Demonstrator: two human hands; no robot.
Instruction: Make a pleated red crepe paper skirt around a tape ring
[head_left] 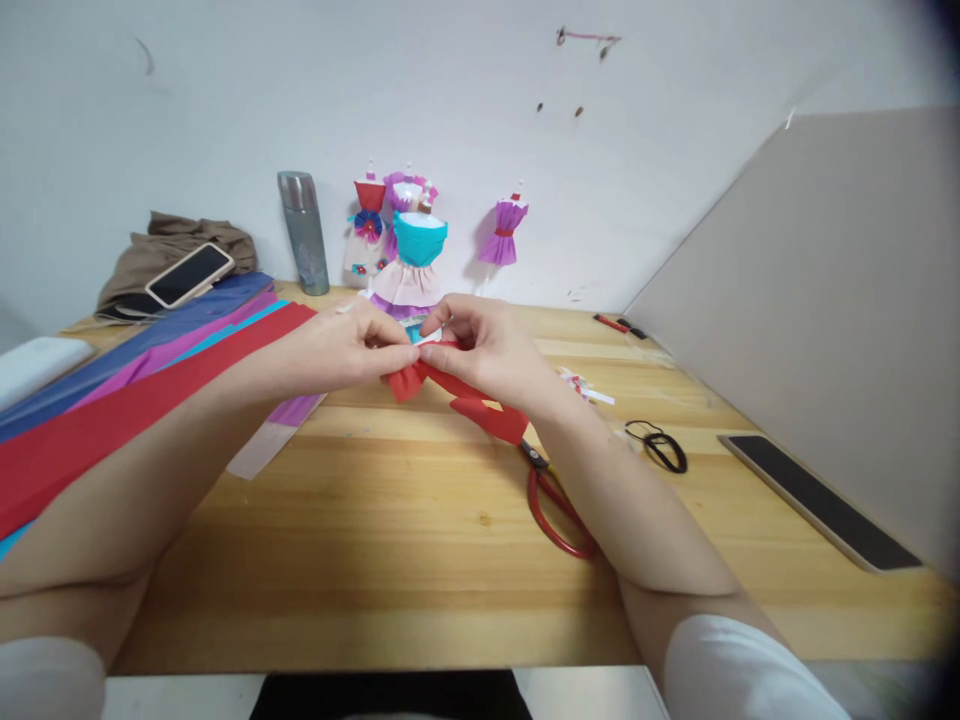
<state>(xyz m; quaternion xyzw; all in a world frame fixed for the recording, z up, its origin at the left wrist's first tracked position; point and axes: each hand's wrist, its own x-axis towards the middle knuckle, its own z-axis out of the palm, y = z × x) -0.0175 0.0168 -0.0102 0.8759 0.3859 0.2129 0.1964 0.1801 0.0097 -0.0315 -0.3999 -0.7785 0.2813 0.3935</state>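
Note:
Both hands meet above the middle of the wooden table (420,560). My left hand (356,345) pinches the gathered end of a red strip (407,382), its fingers closed. Close beside it, my right hand (480,345) is also closed on the red strip, thumb tip almost touching the left thumb. A small white edge shows between the fingers. Another red piece (495,420) lies below the right hand, over the blades of red-handled scissors (559,515). Just behind the hands stands a small form in a turquoise and pink dress (420,240).
Coloured sheets (161,400) lie under my left forearm. A phone (191,275) on brown cloth (150,250) and a flask (304,235) stand back left. Other dressed forms (504,232) are by the wall. Right: black bands (664,450), a long dark-topped object (817,500).

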